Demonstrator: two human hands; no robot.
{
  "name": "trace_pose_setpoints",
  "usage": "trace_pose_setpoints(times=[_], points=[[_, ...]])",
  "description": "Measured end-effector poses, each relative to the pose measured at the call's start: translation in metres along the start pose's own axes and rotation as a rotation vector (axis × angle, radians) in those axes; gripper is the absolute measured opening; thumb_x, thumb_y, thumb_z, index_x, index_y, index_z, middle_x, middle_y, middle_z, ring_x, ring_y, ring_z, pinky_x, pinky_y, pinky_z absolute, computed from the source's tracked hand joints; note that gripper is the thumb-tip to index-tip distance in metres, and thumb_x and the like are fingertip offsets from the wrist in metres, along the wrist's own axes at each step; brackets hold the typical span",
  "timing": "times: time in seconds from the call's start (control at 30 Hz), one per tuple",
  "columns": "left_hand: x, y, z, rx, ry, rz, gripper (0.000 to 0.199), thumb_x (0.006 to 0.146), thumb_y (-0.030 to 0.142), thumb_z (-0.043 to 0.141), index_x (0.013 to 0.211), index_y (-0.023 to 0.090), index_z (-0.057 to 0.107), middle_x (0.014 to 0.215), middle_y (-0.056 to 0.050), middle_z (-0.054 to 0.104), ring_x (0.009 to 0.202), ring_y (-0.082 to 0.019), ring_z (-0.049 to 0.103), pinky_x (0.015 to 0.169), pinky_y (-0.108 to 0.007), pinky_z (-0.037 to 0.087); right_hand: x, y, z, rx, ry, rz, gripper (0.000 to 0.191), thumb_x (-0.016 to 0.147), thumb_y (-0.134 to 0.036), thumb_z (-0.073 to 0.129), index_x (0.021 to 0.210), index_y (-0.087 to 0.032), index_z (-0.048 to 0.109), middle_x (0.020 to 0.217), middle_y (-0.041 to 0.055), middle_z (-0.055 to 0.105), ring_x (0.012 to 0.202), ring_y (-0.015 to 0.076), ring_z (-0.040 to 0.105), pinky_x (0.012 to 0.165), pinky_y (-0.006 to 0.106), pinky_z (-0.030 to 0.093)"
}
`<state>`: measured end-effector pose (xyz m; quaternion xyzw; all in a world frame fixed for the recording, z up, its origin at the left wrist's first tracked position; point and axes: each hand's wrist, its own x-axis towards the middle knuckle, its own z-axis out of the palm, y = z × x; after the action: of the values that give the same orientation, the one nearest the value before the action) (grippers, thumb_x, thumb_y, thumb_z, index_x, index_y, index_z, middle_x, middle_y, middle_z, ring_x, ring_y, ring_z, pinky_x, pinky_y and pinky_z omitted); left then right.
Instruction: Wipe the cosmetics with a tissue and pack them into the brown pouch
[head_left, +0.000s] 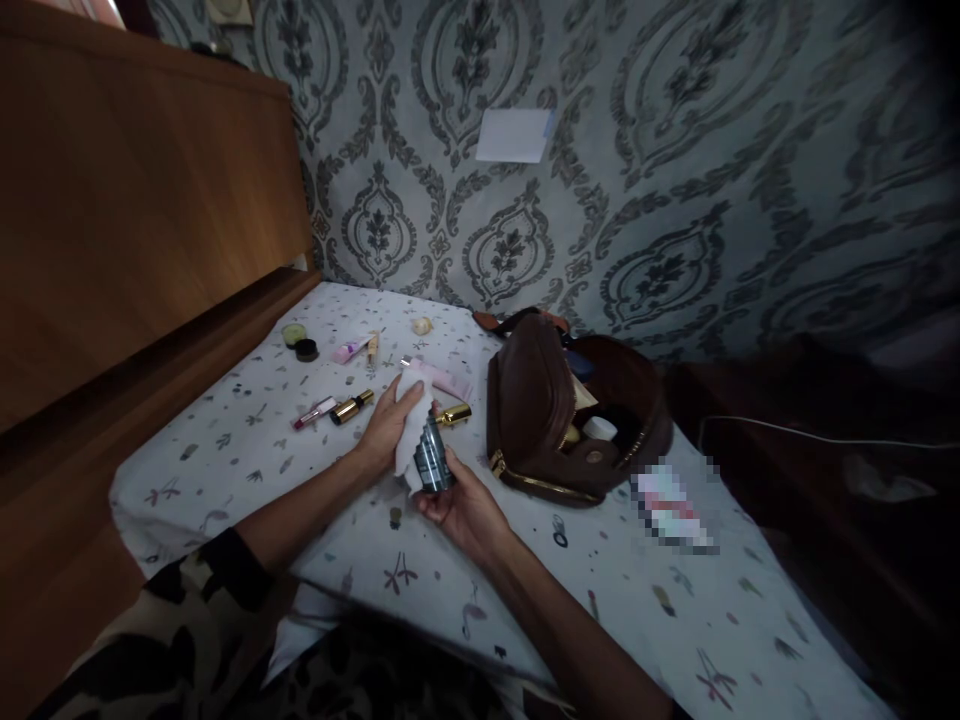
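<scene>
My left hand (386,425) is closed on a white cloth or wipe (410,425), pressing it along the side of a dark teal bottle (433,462) with a ridged, stepped body. My right hand (469,505) grips the same bottle round its lower end. The bottle is tilted and held just above the table. Right behind it a gold tube (456,413) and a pale pink tube (448,380) lie on the cloth. Left of my left hand are a black-and-gold lipstick-like tube (352,407) and a pink-and-clear tube (315,412).
A brown handbag (525,400) stands unzipped on the right, with several items inside. On the patterned tablecloth (247,480) lie a small jar (306,349), a green round lid (294,335), a purple-white tube (350,349) and a pixelated packet (671,508). A wooden cabinet (150,180) borders the left.
</scene>
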<state>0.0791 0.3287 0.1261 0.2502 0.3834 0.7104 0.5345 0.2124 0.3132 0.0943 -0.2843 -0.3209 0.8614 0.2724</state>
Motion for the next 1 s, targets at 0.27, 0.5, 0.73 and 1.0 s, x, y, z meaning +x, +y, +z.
trace_pose_setpoints(times=[0.27, 0.5, 0.73, 1.0], points=[[0.009, 0.002, -0.010, 0.131, 0.189, -0.009, 0.056, 0.078, 0.073, 0.053, 0.072, 0.017, 0.056, 0.053, -0.001, 0.060, 0.045, -0.014, 0.058, 0.044, -0.023, 0.046, 0.000, 0.009, 0.004, -0.119, 0.002, -0.143, 0.056, 0.063, -0.041, 0.086, 0.104, -0.024, 0.053, 0.087, -0.0038, 0.062, 0.062, 0.0123, 0.066, 0.051, 0.021, 0.043], [0.011, -0.001, -0.010, -0.019, 0.097, -0.013, 0.062, 0.075, 0.077, 0.054, 0.084, 0.016, 0.059, 0.061, -0.001, 0.064, 0.054, -0.014, 0.063, 0.049, -0.022, 0.048, 0.001, 0.007, -0.001, -0.077, 0.057, -0.218, 0.045, 0.066, -0.040, 0.085, 0.095, -0.023, 0.054, 0.085, -0.0034, 0.064, 0.063, 0.0103, 0.064, 0.053, 0.020, 0.047], [0.003, -0.015, -0.008, 0.066, -0.089, -0.048, 0.049, 0.066, 0.054, 0.079, 0.091, 0.015, 0.060, 0.072, -0.001, 0.068, 0.056, -0.011, 0.061, 0.052, -0.020, 0.048, 0.000, 0.001, -0.001, 0.037, 0.019, -0.154, 0.040, 0.070, -0.045, 0.081, 0.090, -0.023, 0.056, 0.075, -0.0051, 0.062, 0.058, 0.0106, 0.061, 0.043, 0.018, 0.041], [-0.009, -0.022, -0.004, 0.262, -0.122, -0.153, 0.047, 0.064, 0.054, 0.079, 0.082, 0.014, 0.062, 0.066, -0.002, 0.067, 0.047, -0.010, 0.057, 0.043, -0.020, 0.045, 0.003, 0.002, -0.004, 0.083, 0.108, -0.191, 0.046, 0.065, -0.044, 0.085, 0.100, -0.024, 0.061, 0.085, -0.0038, 0.066, 0.063, 0.0091, 0.060, 0.048, 0.018, 0.047]])
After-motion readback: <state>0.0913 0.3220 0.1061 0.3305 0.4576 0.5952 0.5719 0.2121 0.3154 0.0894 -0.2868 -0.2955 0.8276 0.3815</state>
